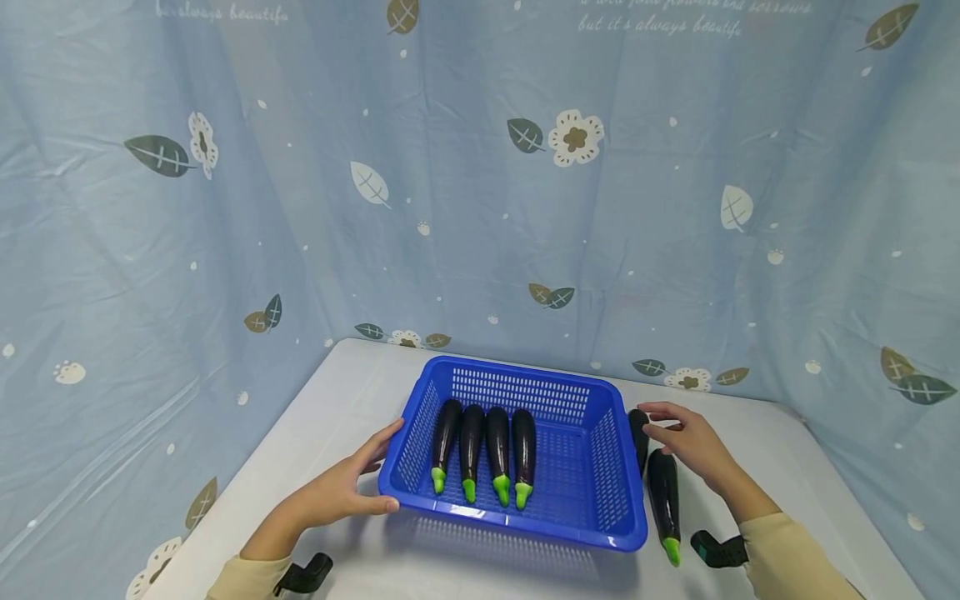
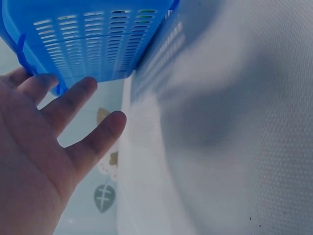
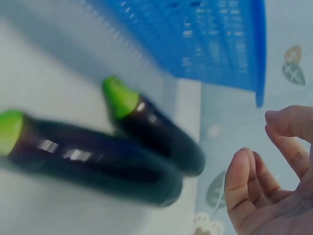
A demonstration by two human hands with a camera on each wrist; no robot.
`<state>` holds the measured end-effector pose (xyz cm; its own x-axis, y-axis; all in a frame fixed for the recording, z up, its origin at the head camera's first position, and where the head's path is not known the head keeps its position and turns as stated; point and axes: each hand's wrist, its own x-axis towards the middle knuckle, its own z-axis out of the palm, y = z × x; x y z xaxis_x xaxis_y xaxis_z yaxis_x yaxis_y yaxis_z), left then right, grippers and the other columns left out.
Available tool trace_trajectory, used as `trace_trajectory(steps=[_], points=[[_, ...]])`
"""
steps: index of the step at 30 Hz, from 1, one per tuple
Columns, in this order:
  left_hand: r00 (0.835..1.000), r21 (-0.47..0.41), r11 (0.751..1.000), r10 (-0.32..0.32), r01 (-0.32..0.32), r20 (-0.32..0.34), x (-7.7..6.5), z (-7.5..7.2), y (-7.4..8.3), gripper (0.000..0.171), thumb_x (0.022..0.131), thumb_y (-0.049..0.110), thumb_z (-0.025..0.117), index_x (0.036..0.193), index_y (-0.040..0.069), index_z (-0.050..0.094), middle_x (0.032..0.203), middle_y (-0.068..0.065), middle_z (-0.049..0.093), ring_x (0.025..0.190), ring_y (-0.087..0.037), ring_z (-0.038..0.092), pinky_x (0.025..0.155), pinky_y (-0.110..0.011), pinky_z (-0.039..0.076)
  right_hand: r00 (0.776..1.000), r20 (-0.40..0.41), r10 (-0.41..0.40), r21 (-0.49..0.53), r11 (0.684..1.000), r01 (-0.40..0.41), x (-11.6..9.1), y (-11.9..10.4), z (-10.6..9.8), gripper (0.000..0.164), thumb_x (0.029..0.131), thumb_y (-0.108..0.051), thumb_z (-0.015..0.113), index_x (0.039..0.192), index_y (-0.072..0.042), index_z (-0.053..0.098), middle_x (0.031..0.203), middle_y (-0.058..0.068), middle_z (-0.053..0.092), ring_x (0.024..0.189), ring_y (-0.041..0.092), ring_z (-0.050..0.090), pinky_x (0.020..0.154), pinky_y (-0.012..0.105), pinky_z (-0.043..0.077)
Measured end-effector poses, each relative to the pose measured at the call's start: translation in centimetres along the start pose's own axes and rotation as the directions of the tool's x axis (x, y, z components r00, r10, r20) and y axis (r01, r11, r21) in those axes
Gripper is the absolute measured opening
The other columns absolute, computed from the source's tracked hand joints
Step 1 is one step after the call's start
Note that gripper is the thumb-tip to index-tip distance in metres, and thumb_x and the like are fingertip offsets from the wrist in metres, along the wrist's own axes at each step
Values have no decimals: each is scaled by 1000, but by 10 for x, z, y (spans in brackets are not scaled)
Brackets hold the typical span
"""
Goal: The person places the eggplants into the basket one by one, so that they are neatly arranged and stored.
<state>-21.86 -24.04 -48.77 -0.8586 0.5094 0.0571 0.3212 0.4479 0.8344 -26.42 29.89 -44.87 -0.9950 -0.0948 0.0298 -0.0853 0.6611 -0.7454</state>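
Note:
A blue plastic basket (image 1: 555, 533) holds several dark purple eggplants (image 1: 471, 442) with green stem ends, lying side by side in its left half. My left hand (image 1: 341, 492) rests against the basket's left rim, fingers and thumb spread; the left wrist view shows the fingers (image 2: 73, 103) extended beside its slotted wall (image 2: 93, 44). Over on the right, my right hand (image 1: 693, 442) hovers with nothing in it, fingers loosely bent. Just below it lie two more eggplants: a nearer one (image 1: 663, 496), and another (image 3: 156, 129) between it and the basket, partly hidden in the head view.
All of this stands on a white-covered table (image 1: 330, 400). A blue curtain (image 1: 465, 183) with leaves and flowers hangs behind and along the sides. Black wrist devices (image 1: 306, 575) sit by both sleeves.

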Motion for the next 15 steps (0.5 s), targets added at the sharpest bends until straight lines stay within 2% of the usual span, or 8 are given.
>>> trace_trajectory(steps=[9,15], points=[[1000,-1,1000,9,-9,9,1,-1,-2,106,87,28,82,165,22,11,163,-23,27,142,-46,40,107,-70,37,995,-7,95,-35,995,-95,-14,36,-5,50,101,-22,63,143,1,52,142,36,46,120,50,57,87,48,60],[1000,26,1000,3,-3,5,1,0,-2,107,86,29,82,165,21,10,165,-21,24,143,-43,40,109,-66,39,986,11,166,29,986,-166,-18,53,-4,59,99,-26,67,146,3,48,147,37,40,126,52,52,89,45,60]])
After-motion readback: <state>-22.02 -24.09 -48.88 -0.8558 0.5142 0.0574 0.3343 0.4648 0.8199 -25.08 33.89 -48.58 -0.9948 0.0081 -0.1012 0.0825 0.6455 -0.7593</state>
